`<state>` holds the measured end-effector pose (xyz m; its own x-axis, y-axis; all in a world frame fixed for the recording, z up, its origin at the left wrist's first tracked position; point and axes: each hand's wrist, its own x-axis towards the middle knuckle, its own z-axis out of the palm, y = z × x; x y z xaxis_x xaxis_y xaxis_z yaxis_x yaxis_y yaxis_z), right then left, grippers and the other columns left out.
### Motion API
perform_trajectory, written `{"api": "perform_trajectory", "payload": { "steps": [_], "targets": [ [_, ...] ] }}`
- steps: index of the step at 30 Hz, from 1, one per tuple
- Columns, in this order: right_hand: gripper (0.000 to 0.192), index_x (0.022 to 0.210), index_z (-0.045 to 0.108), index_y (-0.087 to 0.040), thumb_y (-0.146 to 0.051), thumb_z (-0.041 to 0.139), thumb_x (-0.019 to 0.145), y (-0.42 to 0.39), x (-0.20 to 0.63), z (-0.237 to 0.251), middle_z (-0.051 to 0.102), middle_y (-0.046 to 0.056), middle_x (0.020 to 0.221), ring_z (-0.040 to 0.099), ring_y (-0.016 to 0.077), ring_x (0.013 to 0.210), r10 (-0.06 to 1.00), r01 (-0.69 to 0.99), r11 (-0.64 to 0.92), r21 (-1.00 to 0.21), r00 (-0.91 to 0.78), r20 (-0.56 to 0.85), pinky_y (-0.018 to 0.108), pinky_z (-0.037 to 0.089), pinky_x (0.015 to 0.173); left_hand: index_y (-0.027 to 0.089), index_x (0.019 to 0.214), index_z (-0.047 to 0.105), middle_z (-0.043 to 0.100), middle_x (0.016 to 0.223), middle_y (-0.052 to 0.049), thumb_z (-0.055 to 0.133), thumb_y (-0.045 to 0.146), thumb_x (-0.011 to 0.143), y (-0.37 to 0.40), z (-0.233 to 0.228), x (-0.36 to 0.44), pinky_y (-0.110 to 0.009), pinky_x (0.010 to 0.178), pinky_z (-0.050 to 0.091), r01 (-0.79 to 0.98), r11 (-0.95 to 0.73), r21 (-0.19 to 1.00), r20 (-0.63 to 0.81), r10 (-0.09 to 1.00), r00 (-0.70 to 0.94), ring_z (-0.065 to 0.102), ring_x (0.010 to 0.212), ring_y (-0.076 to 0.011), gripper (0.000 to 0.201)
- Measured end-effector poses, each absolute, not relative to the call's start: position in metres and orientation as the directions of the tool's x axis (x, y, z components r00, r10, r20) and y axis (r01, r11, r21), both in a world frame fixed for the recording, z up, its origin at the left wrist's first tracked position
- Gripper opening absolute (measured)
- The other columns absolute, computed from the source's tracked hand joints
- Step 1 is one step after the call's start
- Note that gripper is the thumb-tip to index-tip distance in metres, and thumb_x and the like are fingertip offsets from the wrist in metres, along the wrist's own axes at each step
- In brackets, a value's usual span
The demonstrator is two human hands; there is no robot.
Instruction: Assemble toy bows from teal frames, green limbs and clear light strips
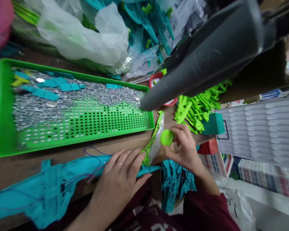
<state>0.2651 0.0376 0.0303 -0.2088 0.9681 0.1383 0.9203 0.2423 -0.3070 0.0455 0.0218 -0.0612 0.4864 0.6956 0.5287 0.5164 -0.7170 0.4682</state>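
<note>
My left hand (126,170) is closed over the narrow end of a long turquoise plastic part (86,163), which has thin blue and red wires on it. Its fingertips reach a thin lime-green plastic piece with a clear strip (157,138). In my right hand (185,147), thumb and fingers pinch a lime-green round plastic piece (166,137), held just right of the clear strip. What lies beneath the left palm is hidden.
A green perforated basket (86,131) holds many small screws and some turquoise pieces. A thick grey tube (202,61) slants over its right end. Lime-green parts (199,106) are heaped to the right, near a red bowl (156,77). Turquoise parts (175,179) lie below my right hand.
</note>
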Motion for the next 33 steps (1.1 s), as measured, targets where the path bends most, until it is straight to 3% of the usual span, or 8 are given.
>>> {"api": "perform_trajectory", "payload": {
  "steps": [3, 6, 12, 15, 19, 25, 30, 33],
  "targets": [
    [0.040, 0.117, 0.053, -0.021, -0.021, 0.067, 0.080, 0.032, 0.287, 0.032, 0.056, 0.011, 0.114, 0.062, 0.0170, 0.081, 0.971, 0.963, 0.122, -0.240, -0.066, 0.230, 0.033, 0.060, 0.067, 0.017, 0.135, 0.059, 0.069, 0.121, -0.017, 0.052, 0.033, 0.101, 0.021, -0.060, 0.043, -0.049, 0.091, 0.049, 0.526, -0.769, 0.364, 0.516, 0.636, 0.573, 0.066, 0.102, -0.0324, 0.039],
    [0.038, 0.116, 0.053, -0.021, -0.023, 0.066, 0.080, 0.026, 0.297, 0.029, 0.057, 0.009, 0.112, 0.061, 0.0142, 0.074, 0.982, 0.956, 0.125, -0.266, -0.080, 0.171, 0.031, 0.059, 0.065, 0.020, 0.136, 0.062, 0.067, 0.122, -0.019, 0.052, 0.032, 0.100, 0.022, -0.058, 0.042, -0.051, 0.089, 0.049, 0.529, -0.795, 0.297, 0.484, 0.603, 0.634, 0.064, 0.102, -0.0340, 0.039],
    [0.039, 0.121, 0.056, -0.016, -0.024, 0.065, 0.084, 0.030, 0.307, 0.006, 0.059, 0.017, 0.118, 0.065, 0.0277, 0.100, 0.992, 0.987, 0.092, -0.132, -0.080, 0.095, 0.042, 0.061, 0.079, 0.016, 0.129, 0.067, 0.067, 0.116, -0.020, 0.052, 0.032, 0.099, 0.026, -0.052, 0.046, -0.052, 0.088, 0.050, 0.504, -0.823, 0.263, 0.473, 0.565, 0.676, 0.063, 0.101, -0.0356, 0.038],
    [0.038, 0.125, 0.057, -0.013, -0.024, 0.062, 0.089, 0.032, 0.310, -0.003, 0.057, 0.020, 0.122, 0.060, 0.0301, 0.111, 0.968, 0.969, 0.212, -0.131, -0.189, 0.167, 0.043, 0.059, 0.086, 0.016, 0.127, 0.068, 0.067, 0.115, -0.020, 0.048, 0.030, 0.100, 0.027, -0.050, 0.047, -0.052, 0.088, 0.050, 0.515, -0.815, 0.264, 0.463, 0.576, 0.674, 0.063, 0.102, -0.0351, 0.037],
    [0.025, 0.116, 0.063, -0.019, -0.014, 0.052, 0.094, 0.035, 0.301, -0.003, 0.058, 0.015, 0.121, 0.056, 0.0242, 0.104, 0.863, 0.853, 0.497, -0.160, -0.467, 0.192, 0.041, 0.055, 0.086, 0.016, 0.126, 0.069, 0.067, 0.111, -0.019, 0.046, 0.028, 0.100, 0.026, -0.049, 0.048, -0.051, 0.088, 0.051, 0.529, -0.811, 0.251, 0.457, 0.581, 0.674, 0.063, 0.100, -0.0338, 0.036],
    [0.022, 0.103, 0.068, -0.016, -0.013, 0.047, 0.098, 0.050, 0.286, -0.003, 0.063, 0.015, 0.119, 0.054, 0.0240, 0.108, 0.705, 0.708, 0.707, -0.007, -0.703, 0.100, 0.039, 0.055, 0.088, 0.018, 0.121, 0.071, 0.067, 0.107, -0.018, 0.046, 0.024, 0.100, 0.026, -0.048, 0.049, -0.048, 0.087, 0.050, 0.535, -0.807, 0.250, 0.450, 0.586, 0.674, 0.063, 0.099, -0.0325, 0.033],
    [0.024, 0.112, 0.068, -0.011, -0.011, 0.049, 0.097, 0.048, 0.282, -0.007, 0.064, 0.017, 0.120, 0.057, 0.0271, 0.113, 0.638, 0.642, 0.728, 0.240, -0.763, 0.107, 0.039, 0.053, 0.083, 0.017, 0.120, 0.072, 0.067, 0.108, -0.018, 0.046, 0.022, 0.100, 0.025, -0.048, 0.050, -0.049, 0.088, 0.049, 0.549, -0.788, 0.278, 0.452, 0.611, 0.650, 0.063, 0.100, -0.0329, 0.033],
    [0.027, 0.117, 0.066, -0.011, -0.009, 0.051, 0.095, 0.048, 0.287, -0.009, 0.065, 0.017, 0.115, 0.059, 0.0257, 0.108, 0.711, 0.739, 0.634, 0.228, -0.673, 0.205, 0.038, 0.054, 0.084, 0.016, 0.126, 0.069, 0.067, 0.110, -0.018, 0.045, 0.022, 0.100, 0.024, -0.049, 0.049, -0.049, 0.089, 0.049, 0.561, -0.773, 0.297, 0.446, 0.632, 0.634, 0.063, 0.100, -0.0327, 0.036]
  ]
}}
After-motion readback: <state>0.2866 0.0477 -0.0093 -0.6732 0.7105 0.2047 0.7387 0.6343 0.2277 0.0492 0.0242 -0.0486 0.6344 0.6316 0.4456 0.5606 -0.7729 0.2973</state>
